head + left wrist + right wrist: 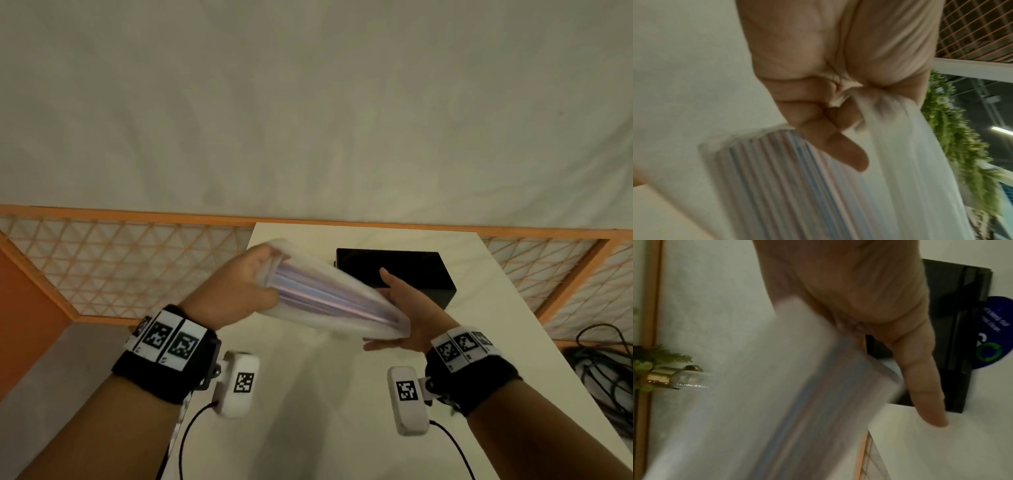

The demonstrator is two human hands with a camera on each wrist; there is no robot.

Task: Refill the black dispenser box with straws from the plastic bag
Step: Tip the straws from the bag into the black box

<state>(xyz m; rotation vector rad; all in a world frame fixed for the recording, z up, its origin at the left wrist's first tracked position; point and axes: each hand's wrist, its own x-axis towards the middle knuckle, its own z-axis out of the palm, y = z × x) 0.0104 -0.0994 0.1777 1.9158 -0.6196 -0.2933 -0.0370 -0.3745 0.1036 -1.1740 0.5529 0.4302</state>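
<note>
One plastic bag point(329, 294) of straws point(322, 291), one black dispenser box point(394, 270), two hands.
Bag's long axis slants from left hand point(239, 291) grip, fingers closed on its neck, down to flat, open right hand point(407, 311); box beyond on tabletop point(308, 394).

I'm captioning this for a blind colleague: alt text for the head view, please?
Two hands hold a plastic bag of straws above a white table: the left hand grips one end, the open right hand supports the other. A black dispenser box sits behind.

Both forearms reach forward, banded at the wrists. Left hand point(236, 291) is clenched, fingers curled; right hand point(407, 308) lies palm-up, fingers straight.
</note>
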